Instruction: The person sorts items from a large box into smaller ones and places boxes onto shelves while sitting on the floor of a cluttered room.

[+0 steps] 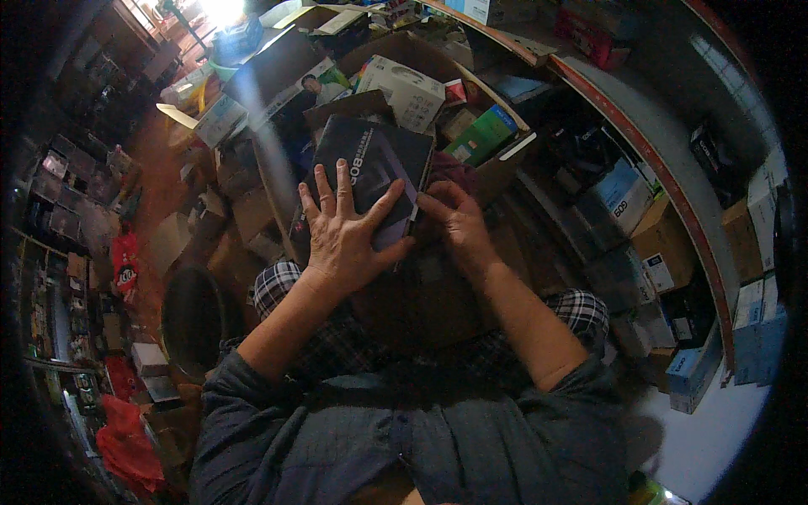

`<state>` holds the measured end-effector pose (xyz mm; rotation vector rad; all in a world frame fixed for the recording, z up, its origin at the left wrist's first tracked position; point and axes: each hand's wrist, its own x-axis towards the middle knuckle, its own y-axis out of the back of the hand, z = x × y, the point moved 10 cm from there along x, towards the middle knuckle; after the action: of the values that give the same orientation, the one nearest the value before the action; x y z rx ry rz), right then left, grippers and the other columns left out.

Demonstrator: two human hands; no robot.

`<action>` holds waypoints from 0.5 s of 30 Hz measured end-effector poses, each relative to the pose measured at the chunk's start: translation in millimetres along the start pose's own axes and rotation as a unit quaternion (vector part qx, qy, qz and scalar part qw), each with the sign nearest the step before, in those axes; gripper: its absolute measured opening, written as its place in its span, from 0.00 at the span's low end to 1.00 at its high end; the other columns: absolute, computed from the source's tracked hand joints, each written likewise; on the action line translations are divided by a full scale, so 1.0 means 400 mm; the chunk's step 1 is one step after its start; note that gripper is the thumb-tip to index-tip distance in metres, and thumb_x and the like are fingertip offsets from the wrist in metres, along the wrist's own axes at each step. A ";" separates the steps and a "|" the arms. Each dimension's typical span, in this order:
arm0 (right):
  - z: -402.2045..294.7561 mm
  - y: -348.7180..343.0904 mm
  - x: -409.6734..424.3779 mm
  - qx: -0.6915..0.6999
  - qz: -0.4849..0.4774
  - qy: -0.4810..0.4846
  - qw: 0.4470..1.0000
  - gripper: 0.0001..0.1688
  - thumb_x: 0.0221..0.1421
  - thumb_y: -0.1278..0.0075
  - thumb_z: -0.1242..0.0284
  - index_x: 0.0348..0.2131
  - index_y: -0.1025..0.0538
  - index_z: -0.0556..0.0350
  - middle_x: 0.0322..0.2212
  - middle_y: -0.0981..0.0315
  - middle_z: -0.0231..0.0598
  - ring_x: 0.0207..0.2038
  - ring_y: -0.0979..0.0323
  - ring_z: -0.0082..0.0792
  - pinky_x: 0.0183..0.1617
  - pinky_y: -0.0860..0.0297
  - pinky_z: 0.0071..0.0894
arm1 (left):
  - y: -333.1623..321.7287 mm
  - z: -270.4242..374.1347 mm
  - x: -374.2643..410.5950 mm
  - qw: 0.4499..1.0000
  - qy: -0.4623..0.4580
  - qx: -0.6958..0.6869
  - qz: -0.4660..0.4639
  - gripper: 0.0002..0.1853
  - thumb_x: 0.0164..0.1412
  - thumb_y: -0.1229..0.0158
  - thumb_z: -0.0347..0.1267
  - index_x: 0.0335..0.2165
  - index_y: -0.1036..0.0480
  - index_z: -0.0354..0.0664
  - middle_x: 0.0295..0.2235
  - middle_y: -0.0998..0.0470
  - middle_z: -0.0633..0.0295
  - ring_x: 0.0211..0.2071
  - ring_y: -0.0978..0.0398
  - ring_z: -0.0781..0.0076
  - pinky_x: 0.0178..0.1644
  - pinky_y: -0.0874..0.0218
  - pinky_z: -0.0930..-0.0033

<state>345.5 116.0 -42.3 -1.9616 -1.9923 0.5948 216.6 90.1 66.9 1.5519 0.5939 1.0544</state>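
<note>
A dark box with a purplish stripe and printed lettering lies tilted in front of me, at the near side of a large open carton. My left hand rests flat on its upper face, fingers spread. At the box's right edge, my right hand has its thumb and forefinger pinched together, near a small pale spot. Whether the fingertips grip the edge cannot be told. Dark reddish cloth shows just behind the right hand.
The large carton holds a white box and a green box. Shelving with a red-orange edge and stacked boxes curves along the right. A dark round container, loose cartons and a red bag stand at left.
</note>
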 end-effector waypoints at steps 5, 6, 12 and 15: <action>0.013 0.009 0.002 0.002 0.039 0.028 0.999 0.12 0.51 0.45 0.74 0.37 0.29 0.56 0.31 0.29 0.34 0.34 0.32 0.25 0.40 0.34 0.27 | -0.006 -0.002 -0.003 1.000 -0.002 0.006 0.012 0.36 0.47 0.42 0.56 0.56 0.40 0.73 0.61 0.58 0.35 0.61 0.64 0.28 0.60 0.75 0.32; 0.016 0.009 -0.008 0.013 0.047 0.029 0.998 0.12 0.51 0.46 0.75 0.37 0.30 0.56 0.31 0.29 0.34 0.34 0.32 0.26 0.40 0.35 0.27 | -0.007 -0.001 -0.003 1.000 -0.001 0.008 0.013 0.36 0.47 0.43 0.56 0.56 0.40 0.73 0.61 0.58 0.35 0.61 0.65 0.28 0.60 0.75 0.31; 0.006 0.028 -0.032 -0.057 0.085 0.059 0.993 0.15 0.49 0.47 0.72 0.38 0.30 0.58 0.32 0.30 0.36 0.33 0.33 0.28 0.39 0.35 0.27 | -0.010 0.017 -0.008 0.999 -0.027 0.025 0.021 0.34 0.48 0.45 0.57 0.56 0.39 0.73 0.61 0.58 0.35 0.61 0.66 0.28 0.59 0.75 0.29; 0.041 0.052 -0.032 -0.036 0.106 0.034 0.993 0.16 0.48 0.47 0.70 0.37 0.30 0.58 0.31 0.30 0.36 0.32 0.33 0.28 0.38 0.35 0.28 | -0.011 0.032 -0.008 0.998 -0.050 0.029 0.015 0.34 0.49 0.46 0.57 0.56 0.40 0.73 0.61 0.60 0.36 0.61 0.67 0.29 0.59 0.75 0.28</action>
<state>356.6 101.5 -65.4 -2.2248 -1.8017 0.5020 227.1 82.2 61.7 1.6588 0.5377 0.9845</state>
